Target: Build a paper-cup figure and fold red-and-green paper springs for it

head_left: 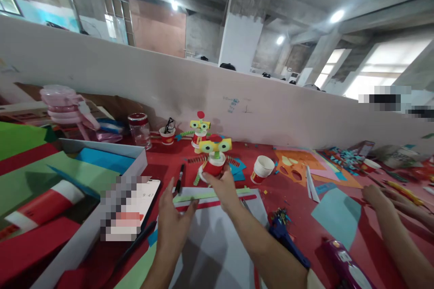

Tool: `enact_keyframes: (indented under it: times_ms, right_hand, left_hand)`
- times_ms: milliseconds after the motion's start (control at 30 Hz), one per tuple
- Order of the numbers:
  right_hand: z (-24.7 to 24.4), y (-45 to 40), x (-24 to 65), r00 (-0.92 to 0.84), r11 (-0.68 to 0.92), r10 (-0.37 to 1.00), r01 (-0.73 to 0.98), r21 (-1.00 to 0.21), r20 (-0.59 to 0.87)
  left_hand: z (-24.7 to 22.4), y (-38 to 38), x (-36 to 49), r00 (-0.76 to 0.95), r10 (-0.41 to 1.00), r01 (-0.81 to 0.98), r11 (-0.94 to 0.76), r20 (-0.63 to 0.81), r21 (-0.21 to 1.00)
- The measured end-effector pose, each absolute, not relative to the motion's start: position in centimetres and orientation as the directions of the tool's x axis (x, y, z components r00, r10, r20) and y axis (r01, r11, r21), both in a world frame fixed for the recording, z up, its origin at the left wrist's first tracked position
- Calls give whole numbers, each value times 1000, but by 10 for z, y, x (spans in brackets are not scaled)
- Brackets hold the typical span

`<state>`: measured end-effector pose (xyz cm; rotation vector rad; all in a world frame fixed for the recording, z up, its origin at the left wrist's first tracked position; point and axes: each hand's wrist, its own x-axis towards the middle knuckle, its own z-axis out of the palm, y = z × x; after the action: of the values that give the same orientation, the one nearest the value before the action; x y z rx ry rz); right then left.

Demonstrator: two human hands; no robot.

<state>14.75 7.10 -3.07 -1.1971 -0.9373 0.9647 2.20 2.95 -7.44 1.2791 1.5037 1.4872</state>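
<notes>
My right hand reaches forward, thumb and fingers around the lower part of a paper-cup figure. This figure has a yellow head with two round eyes and folded-paper spring arms in red and green. My left hand is open, fingers spread, over the left edge of a white sheet. Light green paper strips and a red strip lie across the sheet's far end, between my hands. A second cup figure stands just behind the first. Left of it lies a black marker.
A box of coloured paper and a phone lie left. A jar stands behind. Rightward are stacked paper cups, blue-handled scissors, a purple stapler-like tool, orange paper scraps and another person's hands.
</notes>
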Motion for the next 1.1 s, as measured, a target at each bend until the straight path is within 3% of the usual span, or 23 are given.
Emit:
enact_keyframes:
  times_ms: [133,433,800,1100]
  right_hand:
    - [-12,118,185,485,157,861,34,-987,153]
    - [9,213,252,633,194,740,122,-973,227]
    - [-65,247,277,741,-87,669,158,-984,60]
    - [-100,256,294,767,-153,638,207,-966,63]
  left_hand:
    - [-76,23,27,-316,935,216,-95,162,972]
    - [-100,11,50,-157,978,299,-87,140,950]
    - [-99,4,59,-179,971,345,-90,160,934]
    - [-97,2,65,-168,969,350,-111,179,930]
